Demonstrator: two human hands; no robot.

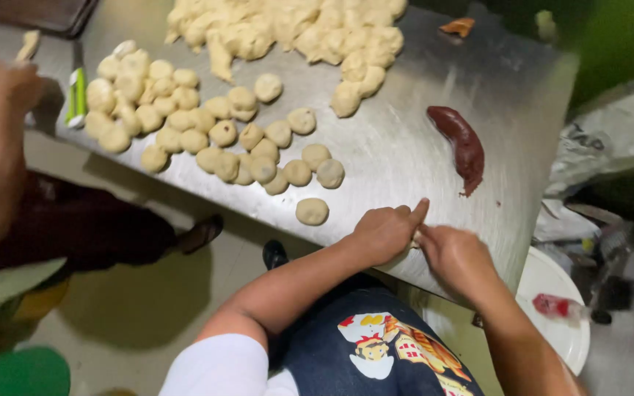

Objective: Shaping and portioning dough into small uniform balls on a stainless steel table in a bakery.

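A: Were both hands busy?
B: Yep, left hand (387, 231) and right hand (453, 253) had their grip pressed together around a mostly hidden dough piece (410, 244) at the bench (405, 147) edge.
A: Anything nearby?
B: One dough ball (312, 211) just left, a reddish-brown roll (464, 147) farther up.

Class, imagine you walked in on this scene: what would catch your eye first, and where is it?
First, the cluster of pale dough balls on the steel table, with a big heap of raw dough at the far edge. Next, a dark red-brown roll of filling lying alone to the right. At the near edge, the left hand and right hand meet over a small piece of dough.
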